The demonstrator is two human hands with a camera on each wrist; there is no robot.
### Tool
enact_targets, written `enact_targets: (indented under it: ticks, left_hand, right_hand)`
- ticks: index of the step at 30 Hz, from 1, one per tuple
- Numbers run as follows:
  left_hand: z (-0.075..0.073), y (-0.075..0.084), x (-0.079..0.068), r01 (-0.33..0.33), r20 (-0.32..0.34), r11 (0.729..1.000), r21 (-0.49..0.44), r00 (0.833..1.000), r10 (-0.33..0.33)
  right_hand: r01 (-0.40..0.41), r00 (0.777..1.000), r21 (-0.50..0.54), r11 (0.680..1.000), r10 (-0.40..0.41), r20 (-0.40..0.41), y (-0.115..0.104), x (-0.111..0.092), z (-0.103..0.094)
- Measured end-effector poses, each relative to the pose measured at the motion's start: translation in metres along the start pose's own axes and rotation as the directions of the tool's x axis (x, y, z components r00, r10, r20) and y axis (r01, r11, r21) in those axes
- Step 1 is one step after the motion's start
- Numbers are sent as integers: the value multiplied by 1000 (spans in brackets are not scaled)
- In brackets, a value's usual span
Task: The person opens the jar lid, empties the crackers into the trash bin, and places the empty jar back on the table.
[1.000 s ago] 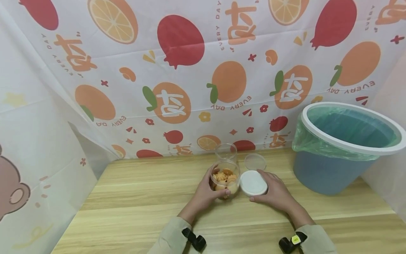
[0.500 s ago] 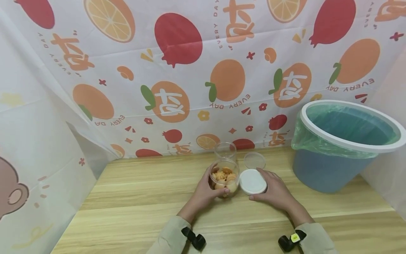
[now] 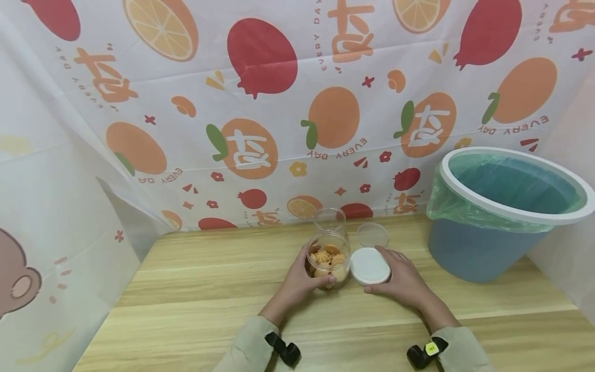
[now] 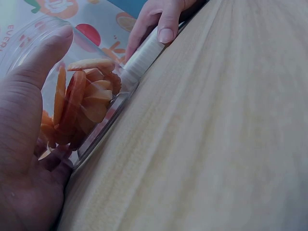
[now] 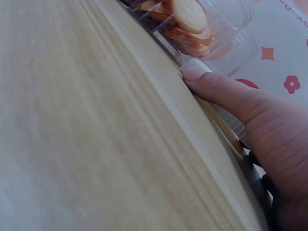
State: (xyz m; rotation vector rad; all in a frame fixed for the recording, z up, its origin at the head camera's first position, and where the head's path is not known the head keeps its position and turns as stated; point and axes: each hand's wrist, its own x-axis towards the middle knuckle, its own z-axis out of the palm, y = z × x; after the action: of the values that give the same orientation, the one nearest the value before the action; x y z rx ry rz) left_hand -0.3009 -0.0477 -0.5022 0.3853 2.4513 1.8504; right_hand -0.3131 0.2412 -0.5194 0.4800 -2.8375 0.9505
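In the head view my left hand grips a clear plastic jar around its side. Its top is uncovered, and light-brown cookies fill its lower part. The left wrist view shows the jar standing on the table, the thumb along its near wall. My right hand holds a round white lid by its edge, flat on the table just right of the jar. In the right wrist view the thumb presses the lid's ribbed rim. The fingers behind the lid are partly hidden.
Behind the jar stands a second clear container, near the fabric backdrop. A clear round disc lies behind the white lid. To the right is a blue bin with a green liner. The wooden table extends left and front.
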Motion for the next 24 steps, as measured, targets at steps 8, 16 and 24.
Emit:
enact_targets:
  ticks: [8, 16, 24]
  left_hand:
    - [1, -1, -1, 2, 7, 1000, 1, 1000, -2]
    - [1, -1, -1, 2, 9, 1000, -1, 1000, -2]
    - [0, -1, -2, 6, 4, 1000, 2, 1000, -6]
  right_hand:
    - [-8, 1000, -7, 1000, 8, -2, 1, -1, 1]
    - [13, 1000, -37, 999, -13, 6, 1, -1, 1]
    - [26, 1000, -55, 998, -25, 12, -3, -2, 0]
